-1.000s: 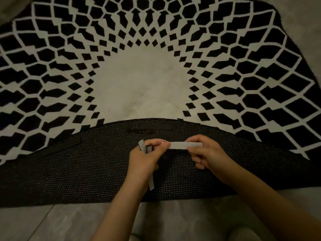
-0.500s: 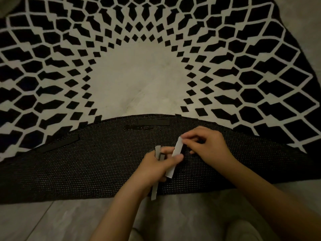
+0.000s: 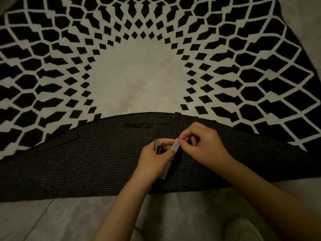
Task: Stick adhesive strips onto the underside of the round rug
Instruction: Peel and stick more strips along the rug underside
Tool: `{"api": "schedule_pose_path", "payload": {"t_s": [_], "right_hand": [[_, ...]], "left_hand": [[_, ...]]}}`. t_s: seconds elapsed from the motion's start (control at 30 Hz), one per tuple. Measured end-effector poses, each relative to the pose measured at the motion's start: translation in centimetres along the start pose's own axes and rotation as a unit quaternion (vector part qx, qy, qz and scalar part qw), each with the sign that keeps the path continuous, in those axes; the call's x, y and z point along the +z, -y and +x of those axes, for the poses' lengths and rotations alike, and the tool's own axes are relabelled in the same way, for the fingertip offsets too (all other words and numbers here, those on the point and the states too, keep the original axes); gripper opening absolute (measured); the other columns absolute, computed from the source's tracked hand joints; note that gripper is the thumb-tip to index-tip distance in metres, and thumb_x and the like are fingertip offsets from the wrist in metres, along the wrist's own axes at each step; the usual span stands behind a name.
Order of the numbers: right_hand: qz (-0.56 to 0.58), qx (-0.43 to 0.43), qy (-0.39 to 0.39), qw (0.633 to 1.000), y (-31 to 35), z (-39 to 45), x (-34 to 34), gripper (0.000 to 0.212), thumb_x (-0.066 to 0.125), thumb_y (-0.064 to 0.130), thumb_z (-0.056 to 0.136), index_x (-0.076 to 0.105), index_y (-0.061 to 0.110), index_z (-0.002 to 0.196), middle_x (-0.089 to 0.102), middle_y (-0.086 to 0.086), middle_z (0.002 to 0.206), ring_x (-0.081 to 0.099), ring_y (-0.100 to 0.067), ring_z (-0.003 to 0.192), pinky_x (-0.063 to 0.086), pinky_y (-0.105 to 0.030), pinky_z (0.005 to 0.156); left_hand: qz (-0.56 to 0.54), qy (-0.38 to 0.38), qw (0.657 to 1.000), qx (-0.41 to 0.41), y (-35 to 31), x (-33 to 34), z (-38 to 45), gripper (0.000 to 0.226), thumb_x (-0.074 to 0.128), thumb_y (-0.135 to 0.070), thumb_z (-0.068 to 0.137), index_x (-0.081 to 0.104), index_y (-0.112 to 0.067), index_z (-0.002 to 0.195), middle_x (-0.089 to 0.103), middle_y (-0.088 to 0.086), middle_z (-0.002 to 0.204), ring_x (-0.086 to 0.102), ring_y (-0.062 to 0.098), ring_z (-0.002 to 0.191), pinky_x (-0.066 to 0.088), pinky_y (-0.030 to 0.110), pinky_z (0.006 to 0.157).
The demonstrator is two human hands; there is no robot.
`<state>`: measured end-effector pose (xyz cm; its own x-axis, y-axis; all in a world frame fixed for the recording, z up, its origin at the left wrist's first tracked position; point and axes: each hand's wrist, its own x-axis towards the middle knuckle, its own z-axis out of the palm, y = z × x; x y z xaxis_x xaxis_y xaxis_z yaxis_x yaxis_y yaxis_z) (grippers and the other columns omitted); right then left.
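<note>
We have the big round black-and-cream patterned pile rug (image 3: 139, 80) lying on the pale grey floor (image 3: 52, 221), its near edge folded over so that the black dotted mesh underside (image 3: 86, 167) faces up in a wide band in front of us. It looks heavy and limp, so we judge it will stay put under its own weight while we work. Two dark rectangular adhesive strips (image 3: 153, 120) already sit on that underside, one near the fold, one towards the left.

Our left hand (image 3: 152, 160) curls round a pale thin adhesive strip (image 3: 174, 146), with what seem to be spare pieces pinched alongside. Our right hand (image 3: 203, 145) pinches its top end between thumb and fingertip, just above the mesh. The strip looks light, floppy and prone to sticking to itself, so we judge the corner is the place to grip, keeping it taut.
</note>
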<state>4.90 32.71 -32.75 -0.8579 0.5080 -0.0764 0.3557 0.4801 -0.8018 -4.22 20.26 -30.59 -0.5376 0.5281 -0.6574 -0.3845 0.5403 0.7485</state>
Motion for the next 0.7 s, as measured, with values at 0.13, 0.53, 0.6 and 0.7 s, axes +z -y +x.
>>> {"api": "schedule_pose_path", "payload": {"t_s": [0.13,0.53,0.6,0.7], "right_hand": [[0.099,0.089,0.036,0.99,0.63,0.38,-0.12,0.02,0.073,0.008,0.077,0.063,0.025,0.073,0.058,0.009,0.076,0.052,-0.01,0.059,0.049,-0.02,0.058],[-0.059,-0.086,0.014,0.994,0.09,-0.03,0.23,0.014,0.051,0.028,0.087,0.06,0.017,0.089,0.049,0.013,0.09,0.048,0.0,0.066,0.049,-0.023,0.055],[-0.062,-0.089,0.003,0.994,0.14,-0.13,0.21,0.017,0.049,0.029,0.089,0.06,0.016,0.09,0.051,0.013,0.09,0.05,-0.003,0.066,0.05,-0.024,0.055],[-0.073,-0.106,0.005,0.992,0.1,-0.05,-0.08,0.02,0.049,0.03,0.089,0.062,0.015,0.089,0.053,0.012,0.087,0.047,-0.001,0.062,0.049,-0.021,0.054]], "left_hand": [[-0.011,-0.017,0.999,0.029,0.07,0.06,0.27,0.005,0.068,-0.014,0.084,0.071,-0.016,0.087,0.071,0.001,0.089,0.065,0.004,0.083,0.051,0.018,0.08],[-0.207,0.035,0.959,-0.19,-0.34,0.1,0.46,0.016,0.062,-0.018,0.088,0.07,-0.007,0.097,0.055,0.0,0.051,0.042,0.008,0.038,0.029,0.016,0.037],[-0.204,0.033,0.962,-0.181,-0.4,-0.03,0.51,0.017,0.063,-0.019,0.088,0.07,-0.007,0.098,0.045,-0.002,0.051,0.03,0.005,0.035,0.022,0.015,0.034],[-0.167,0.036,0.97,-0.17,-0.46,-0.73,0.73,0.025,0.064,-0.032,0.086,0.068,-0.009,0.095,0.048,-0.002,0.061,0.027,0.006,0.039,0.024,0.017,0.036]]}}
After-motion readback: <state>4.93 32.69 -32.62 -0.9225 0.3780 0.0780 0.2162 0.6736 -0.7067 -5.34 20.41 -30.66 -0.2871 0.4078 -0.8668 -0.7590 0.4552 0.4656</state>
